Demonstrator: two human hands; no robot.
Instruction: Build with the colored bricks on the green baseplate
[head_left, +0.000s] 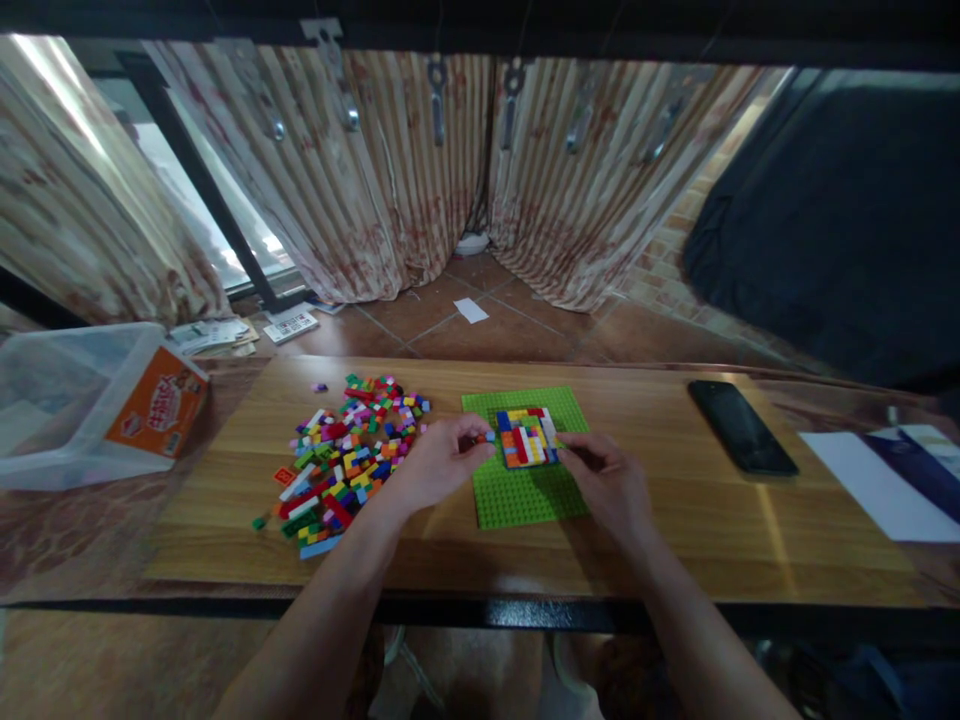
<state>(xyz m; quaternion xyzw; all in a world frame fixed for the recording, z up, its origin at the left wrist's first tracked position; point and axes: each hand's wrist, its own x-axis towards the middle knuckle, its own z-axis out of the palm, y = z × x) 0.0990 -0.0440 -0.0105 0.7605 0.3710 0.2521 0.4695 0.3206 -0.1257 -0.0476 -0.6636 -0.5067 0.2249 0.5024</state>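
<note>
A green studded baseplate (499, 505) lies on the wooden table, bearing a low block of multicoloured toy bricks (529, 438) in blue, orange, yellow, red and white. My left hand (444, 455) is over the plate's left edge, thumb and forefinger pinching a small blue brick (489, 436); something orange shows beside it, too small to make out. At the right side of the brick block, my right hand (606, 475) has its fingertips closed together against the edge. Whether a brick sits between those fingertips I cannot tell.
Left of the plate spreads a heap of loose bricks (349, 465). A clear plastic bin (75, 400) with an orange label stands beyond the table's left end. To the right lie a black phone (742, 427) and white paper (877, 485). Curtains (397, 180) hang behind.
</note>
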